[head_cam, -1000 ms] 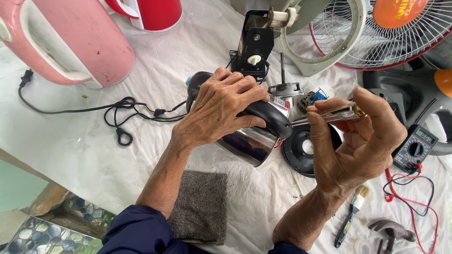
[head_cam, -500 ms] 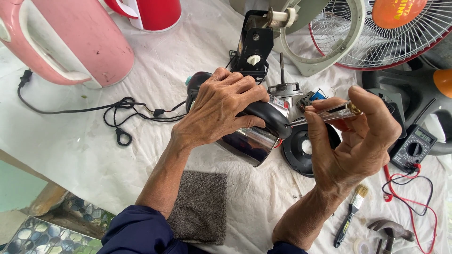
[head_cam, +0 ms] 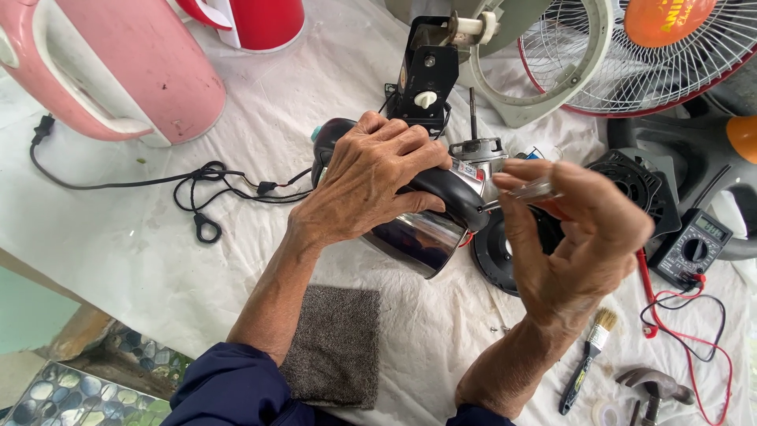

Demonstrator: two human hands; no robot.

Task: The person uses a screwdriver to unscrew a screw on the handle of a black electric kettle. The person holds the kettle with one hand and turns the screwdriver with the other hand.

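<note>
The left hand (head_cam: 371, 185) lies over a steel electric kettle (head_cam: 418, 233) tipped on its side in the middle of the desk (head_cam: 142, 252), its grip clamped on the kettle's black handle and upper body, fingers spread across the top. The right hand (head_cam: 579, 241) is raised just right of the kettle, its grip pinched together on a slim screwdriver (head_cam: 532, 192) with a clear and red handle; the metal tip points left and meets the kettle's handle near its base. Below the right hand a round black kettle base (head_cam: 493, 252) rests on the white cloth that covers the desk.

Just beyond the kettle stands a black fan motor housing (head_cam: 426, 75) with a white knob, and a metal motor (head_cam: 473, 154) with an upright shaft sits beside it. At the far right lies a fan grille (head_cam: 631, 67) with an orange centre. A pink thermos pot (head_cam: 118, 63) fills the far left, and its black power cord (head_cam: 197, 185) trails across the cloth toward the kettle. A grey rag (head_cam: 335, 347) lies near the left forearm. On the right are a multimeter (head_cam: 698, 248) with red leads, a small paintbrush (head_cam: 587, 359) and a hammer (head_cam: 654, 386) at the near edge.
</note>
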